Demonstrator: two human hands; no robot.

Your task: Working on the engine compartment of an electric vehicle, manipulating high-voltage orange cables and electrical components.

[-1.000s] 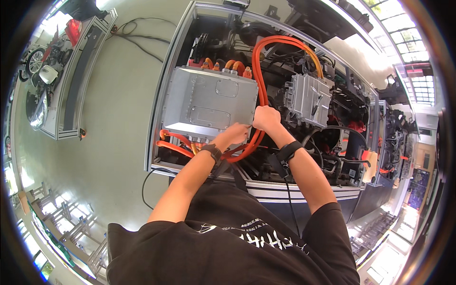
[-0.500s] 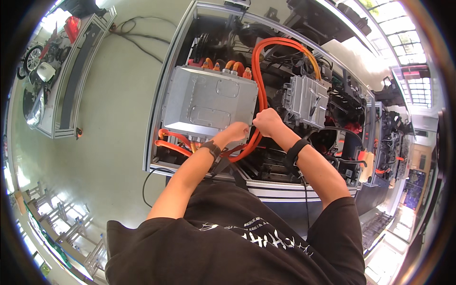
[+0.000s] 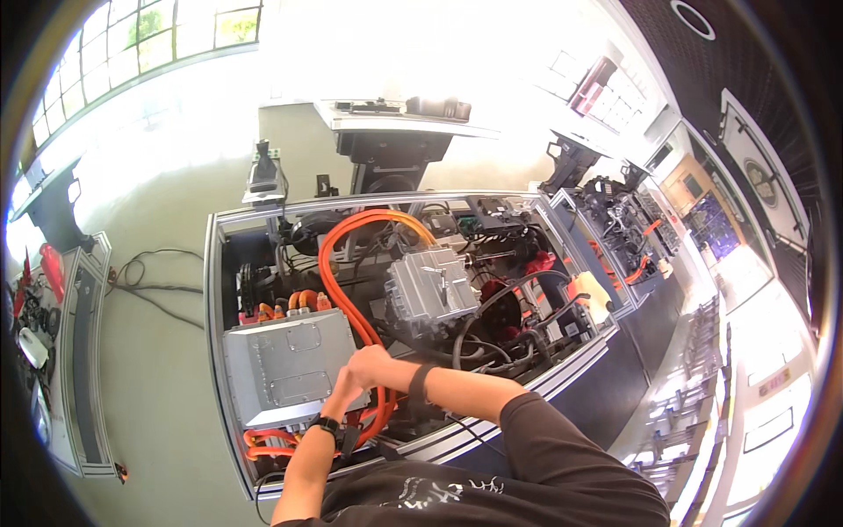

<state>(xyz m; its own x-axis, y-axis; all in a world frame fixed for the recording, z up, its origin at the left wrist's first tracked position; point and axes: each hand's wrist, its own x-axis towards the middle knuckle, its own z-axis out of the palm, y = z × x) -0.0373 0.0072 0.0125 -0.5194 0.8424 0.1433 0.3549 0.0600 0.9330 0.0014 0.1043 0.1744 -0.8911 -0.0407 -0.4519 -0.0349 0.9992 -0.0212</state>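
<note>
Both my hands meet at the right edge of a large silver metal box point(image 3: 285, 364), beside thick orange cables point(image 3: 341, 294). My right hand point(image 3: 371, 365) is curled into a fist over that edge, close against the cables. Just below it and touching it is my left hand point(image 3: 346, 392), its fingers bent and partly covered by the right one. Anything small inside either grip is hidden. From the box's right side the cables loop up and over toward a grey finned unit point(image 3: 432, 285).
An aluminium-profile frame point(image 3: 213, 307) surrounds the box and machinery. Black hoses point(image 3: 518, 285) and a yellow block point(image 3: 593, 294) lie to the right. Shorter orange cables point(image 3: 268, 442) leave the box's near side. A second bench point(image 3: 83, 351) stands left, with loose black cables point(image 3: 158, 285) on the floor.
The view has swung up and to the right, so the rig appears lower and farther left. My hands have come together, having been slightly apart at the box's edge.
</note>
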